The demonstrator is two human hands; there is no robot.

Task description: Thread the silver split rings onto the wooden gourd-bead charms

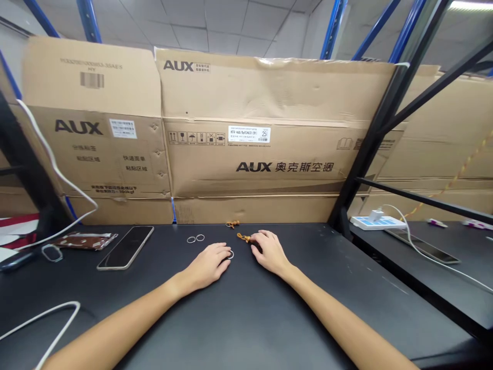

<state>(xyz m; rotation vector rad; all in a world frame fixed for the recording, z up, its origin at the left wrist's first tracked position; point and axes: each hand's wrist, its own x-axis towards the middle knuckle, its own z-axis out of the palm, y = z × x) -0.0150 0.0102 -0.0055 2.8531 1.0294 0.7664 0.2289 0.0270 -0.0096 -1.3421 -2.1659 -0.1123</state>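
Note:
My left hand (210, 265) lies palm down on the black tabletop (246, 313), its fingertips against a small metal ring (230, 254) that they partly cover. Two more thin rings (195, 238) lie side by side farther back, left of that hand. My right hand (269, 252) rests on the table with its fingertips beside a small orange knotted cord (243, 238). Another orange knotted cord (232, 224) sits near the table's far edge. Neither hand visibly lifts anything.
A smartphone (125, 247) and a brown patterned packet (84, 240) lie to the left, with a white cable (46, 324) in front. Large AUX cardboard boxes (262, 139) stand along the far edge. On a lower bench at right sit a power strip (377, 222) and a second phone (421, 245).

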